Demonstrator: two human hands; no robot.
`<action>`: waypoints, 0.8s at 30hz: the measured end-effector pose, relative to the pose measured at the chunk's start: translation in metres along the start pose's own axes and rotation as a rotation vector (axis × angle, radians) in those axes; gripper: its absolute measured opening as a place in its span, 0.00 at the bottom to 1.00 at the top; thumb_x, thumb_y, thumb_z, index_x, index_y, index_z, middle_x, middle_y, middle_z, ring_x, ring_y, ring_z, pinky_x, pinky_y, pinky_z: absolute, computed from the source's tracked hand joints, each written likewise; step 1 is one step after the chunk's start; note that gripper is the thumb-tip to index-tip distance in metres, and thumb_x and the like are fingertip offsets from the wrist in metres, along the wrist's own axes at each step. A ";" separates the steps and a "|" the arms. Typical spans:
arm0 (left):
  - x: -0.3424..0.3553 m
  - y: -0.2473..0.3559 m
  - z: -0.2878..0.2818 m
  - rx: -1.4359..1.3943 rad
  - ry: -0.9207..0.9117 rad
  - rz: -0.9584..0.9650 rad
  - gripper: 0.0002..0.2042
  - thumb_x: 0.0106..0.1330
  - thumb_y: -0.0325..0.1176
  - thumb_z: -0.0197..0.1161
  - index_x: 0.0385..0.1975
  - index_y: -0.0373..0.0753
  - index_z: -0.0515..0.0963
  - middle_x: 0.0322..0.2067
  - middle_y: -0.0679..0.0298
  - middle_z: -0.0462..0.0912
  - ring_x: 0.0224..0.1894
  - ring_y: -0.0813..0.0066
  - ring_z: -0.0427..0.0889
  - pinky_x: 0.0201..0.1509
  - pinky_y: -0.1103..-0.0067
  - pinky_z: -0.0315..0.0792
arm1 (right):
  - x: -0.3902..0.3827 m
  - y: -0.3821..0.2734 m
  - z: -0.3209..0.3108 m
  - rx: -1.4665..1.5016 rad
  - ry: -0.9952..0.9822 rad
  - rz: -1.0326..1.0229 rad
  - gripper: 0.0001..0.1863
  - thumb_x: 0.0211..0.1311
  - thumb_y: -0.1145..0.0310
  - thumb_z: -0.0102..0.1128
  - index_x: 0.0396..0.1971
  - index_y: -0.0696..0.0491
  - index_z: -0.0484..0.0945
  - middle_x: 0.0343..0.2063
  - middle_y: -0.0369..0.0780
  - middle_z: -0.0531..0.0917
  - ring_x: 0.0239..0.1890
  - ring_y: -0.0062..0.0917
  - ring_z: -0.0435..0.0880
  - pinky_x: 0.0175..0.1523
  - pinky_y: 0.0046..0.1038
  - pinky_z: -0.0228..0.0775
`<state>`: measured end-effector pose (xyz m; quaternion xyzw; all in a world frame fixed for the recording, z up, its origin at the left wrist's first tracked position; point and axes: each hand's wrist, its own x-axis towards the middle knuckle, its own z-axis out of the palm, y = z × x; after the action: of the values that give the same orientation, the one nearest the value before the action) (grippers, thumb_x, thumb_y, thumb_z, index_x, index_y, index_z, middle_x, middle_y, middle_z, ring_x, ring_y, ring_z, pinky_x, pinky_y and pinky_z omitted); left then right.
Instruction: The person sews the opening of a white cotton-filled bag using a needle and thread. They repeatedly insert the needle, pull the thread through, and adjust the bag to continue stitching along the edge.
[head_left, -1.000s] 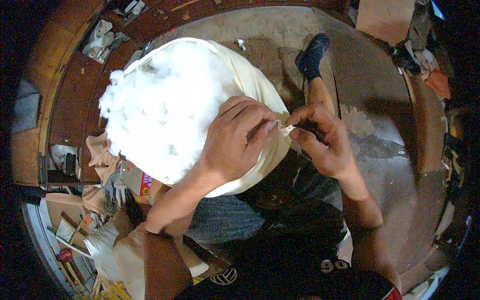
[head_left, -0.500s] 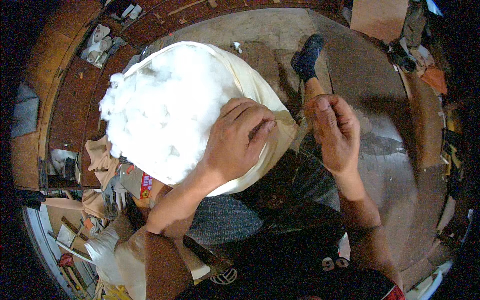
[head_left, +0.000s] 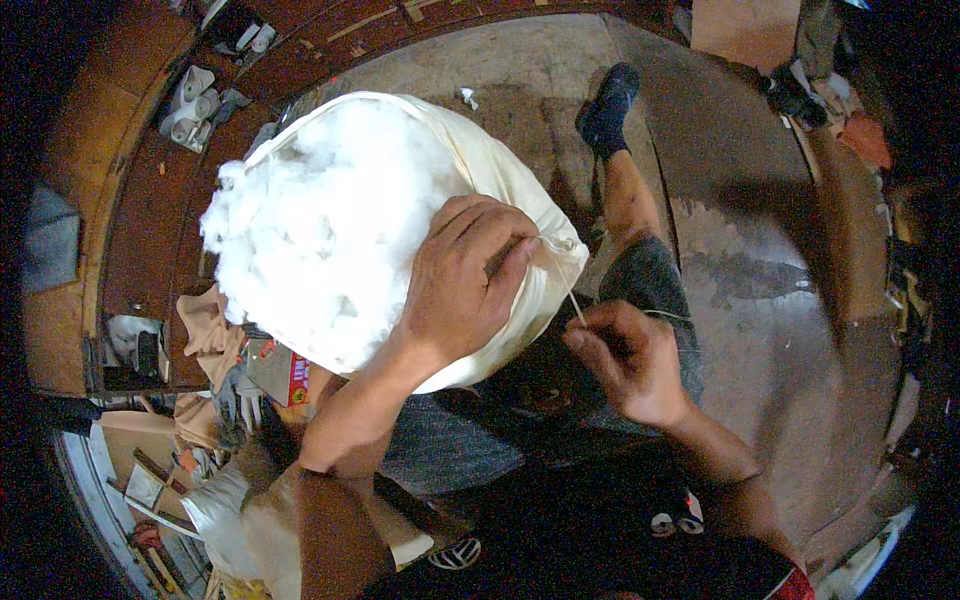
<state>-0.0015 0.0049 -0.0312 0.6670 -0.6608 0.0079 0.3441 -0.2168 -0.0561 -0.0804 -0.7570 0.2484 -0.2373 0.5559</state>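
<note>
A cream fabric cushion cover (head_left: pixel 555 270) lies across my lap, heaped with white fluffy stuffing (head_left: pixel 310 220). My left hand (head_left: pixel 465 280) is closed on the right part of the cover, thumb and forefinger pinching its edge. From a small loop by those fingers, a pale thread (head_left: pixel 575 300) runs down to my right hand (head_left: pixel 630 365), which is closed on it below and right of the cover. Whether a needle is in those fingers is too small to tell.
My outstretched leg with a dark sock (head_left: pixel 610 110) rests on the worn floor (head_left: pixel 740 350). Wooden cabinets (head_left: pixel 145 230) with white rolls (head_left: pixel 192 105) stand left, tan fabric (head_left: pixel 210 325) and clutter lie beside me, and boards (head_left: pixel 745 30) and scraps are at the upper right.
My right hand left the cover's edge, rose slightly, then moved down toward me, drawing out the thread. My left hand stays on the fabric, shifted slightly.
</note>
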 end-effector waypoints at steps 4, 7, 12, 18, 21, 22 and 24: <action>-0.001 0.001 0.001 -0.012 0.021 0.005 0.02 0.65 0.27 0.64 0.34 0.37 0.80 0.36 0.57 0.84 0.46 0.51 0.80 0.55 0.62 0.73 | -0.003 -0.012 -0.010 -0.030 -0.128 -0.389 0.09 0.61 0.72 0.72 0.38 0.58 0.84 0.32 0.44 0.88 0.33 0.36 0.89 0.40 0.33 0.80; -0.001 0.001 0.000 -0.014 0.031 0.007 0.02 0.65 0.27 0.64 0.34 0.37 0.80 0.36 0.57 0.84 0.45 0.51 0.81 0.55 0.62 0.72 | -0.007 -0.024 -0.022 -0.276 -0.106 -0.288 0.12 0.59 0.72 0.73 0.41 0.58 0.85 0.35 0.46 0.86 0.42 0.41 0.87 0.45 0.35 0.80; -0.002 0.001 -0.001 0.002 0.016 0.013 0.03 0.65 0.27 0.65 0.34 0.36 0.80 0.36 0.56 0.84 0.45 0.51 0.81 0.54 0.62 0.73 | 0.016 -0.033 -0.040 -0.355 0.249 -0.221 0.13 0.61 0.71 0.73 0.44 0.59 0.84 0.36 0.46 0.84 0.44 0.36 0.84 0.48 0.32 0.75; -0.002 0.004 -0.002 -0.022 0.025 -0.009 0.03 0.65 0.27 0.64 0.34 0.36 0.80 0.36 0.55 0.84 0.45 0.50 0.80 0.54 0.62 0.73 | 0.063 -0.012 -0.029 -0.181 0.175 -0.220 0.09 0.62 0.70 0.71 0.38 0.59 0.85 0.34 0.45 0.84 0.39 0.33 0.81 0.45 0.33 0.71; -0.004 0.003 -0.002 -0.015 0.005 0.004 0.03 0.64 0.27 0.64 0.35 0.37 0.80 0.36 0.55 0.84 0.45 0.50 0.80 0.55 0.62 0.73 | 0.066 -0.010 -0.020 -0.118 0.126 -0.214 0.05 0.62 0.68 0.70 0.33 0.54 0.86 0.31 0.42 0.85 0.35 0.36 0.81 0.49 0.39 0.70; -0.004 0.002 -0.002 -0.011 0.007 0.007 0.03 0.64 0.27 0.63 0.35 0.37 0.80 0.36 0.55 0.84 0.45 0.50 0.80 0.55 0.62 0.73 | 0.066 -0.013 -0.019 -0.198 0.182 -0.248 0.04 0.62 0.69 0.70 0.33 0.53 0.86 0.31 0.41 0.85 0.34 0.35 0.81 0.49 0.38 0.70; -0.005 0.001 -0.001 -0.005 0.010 0.016 0.04 0.63 0.26 0.63 0.36 0.37 0.79 0.36 0.55 0.83 0.45 0.49 0.80 0.56 0.62 0.72 | 0.064 -0.020 -0.018 -0.348 0.311 -0.364 0.03 0.61 0.70 0.70 0.33 0.52 0.86 0.30 0.40 0.85 0.32 0.35 0.82 0.50 0.36 0.70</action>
<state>-0.0024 0.0097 -0.0319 0.6608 -0.6643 0.0122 0.3492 -0.1767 -0.1048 -0.0512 -0.8275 0.2276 -0.4000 0.3215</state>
